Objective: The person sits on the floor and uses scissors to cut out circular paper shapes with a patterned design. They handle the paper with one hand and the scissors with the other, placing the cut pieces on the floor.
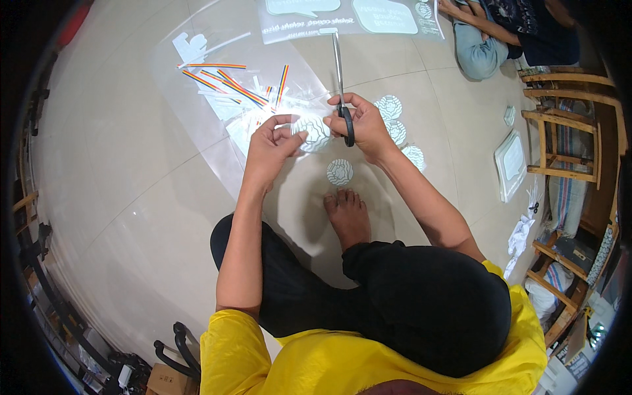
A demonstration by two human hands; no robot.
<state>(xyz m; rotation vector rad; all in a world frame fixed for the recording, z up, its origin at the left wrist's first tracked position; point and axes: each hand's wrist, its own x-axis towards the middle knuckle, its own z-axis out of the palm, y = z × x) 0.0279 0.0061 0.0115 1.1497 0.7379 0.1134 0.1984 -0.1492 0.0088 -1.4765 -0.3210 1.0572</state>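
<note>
Between the thumb and fingers of my left hand [271, 146] is a round white sticker [311, 133] with dark wavy lines. My right hand [364, 130] grips a pair of scissors [339, 72] by the black handles, their long metal blades pointing away from me. The fingers of my right hand are close to the sticker's right edge; whether they touch it I cannot tell. A similar round piece [340, 172] lies on the floor just beyond my bare foot. Several more patterned rounds [393, 130] lie to the right, partly behind my right hand and forearm.
Clear plastic sheeting [197, 125] on the tiled floor carries rainbow-striped strips [227, 79] and white scraps. A printed sheet [355, 20] lies at the far side. Another person [484, 39] sits far right. Stacked sheets [511, 164] and wooden chairs [569, 131] stand along the right.
</note>
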